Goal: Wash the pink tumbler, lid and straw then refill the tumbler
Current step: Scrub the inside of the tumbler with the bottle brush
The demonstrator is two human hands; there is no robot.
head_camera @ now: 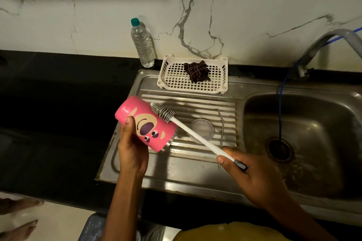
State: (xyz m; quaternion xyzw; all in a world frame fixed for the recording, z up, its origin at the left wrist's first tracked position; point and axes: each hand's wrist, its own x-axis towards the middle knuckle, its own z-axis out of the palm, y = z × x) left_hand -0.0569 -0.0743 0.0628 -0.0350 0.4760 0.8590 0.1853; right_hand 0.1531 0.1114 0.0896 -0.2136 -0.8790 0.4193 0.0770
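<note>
nearest the counter edge, the right hand grips the brush by its handle end; the left hand holds the tumbler tilted over the draining board. best to turn the tumbler under the bristles, keeping strokes light. it is pink with a cartoon face; lid and straw lie beyond.

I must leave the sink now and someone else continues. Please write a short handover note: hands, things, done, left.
Left hand grips the pink tumbler, tilted over the drainboard.
Right hand holds the brush by its handle, bristles on the tumbler's outside.
Clear lid and metal straw lie on the drainboard; water bottle stands by the wall.
Done: lid and straw off; tumbler is being scrubbed.
Left, it seems: lid, straw, rinsing, refill.
</note>
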